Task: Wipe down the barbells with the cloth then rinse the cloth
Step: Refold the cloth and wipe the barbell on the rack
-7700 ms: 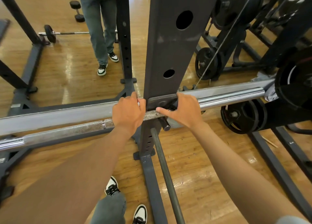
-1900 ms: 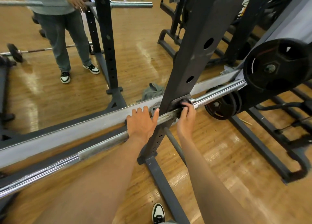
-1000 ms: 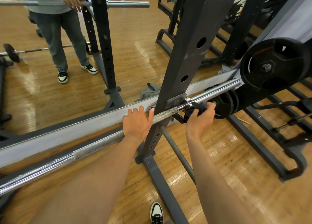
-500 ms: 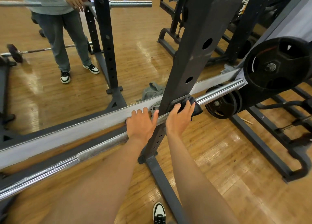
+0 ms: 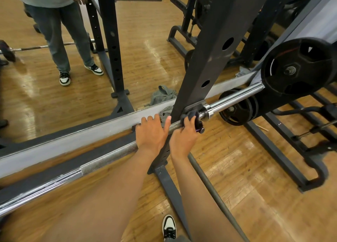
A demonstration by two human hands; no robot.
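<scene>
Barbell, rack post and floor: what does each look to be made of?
Barbell: metal, likely steel; the end by the plates is bright and mirror-like, the grip stretch dull, rough and speckled, possibly rust or chalk. Rack post: dark painted metal, matte, with round holes and scuffs. Floor: wood strips or wood-look boards, glossy, with light glare.

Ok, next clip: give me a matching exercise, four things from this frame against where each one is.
Things:
1. left hand
2. dark cloth
3. weight plate
4. grey bag

Places:
A. on the floor behind the rack upright
B. resting on the barbell's knurled part
C. at the far right, on a horizontal peg
D. held against the barbell by the right hand

Pairs: 1-B, 2-D, 3-C, 4-A
</scene>
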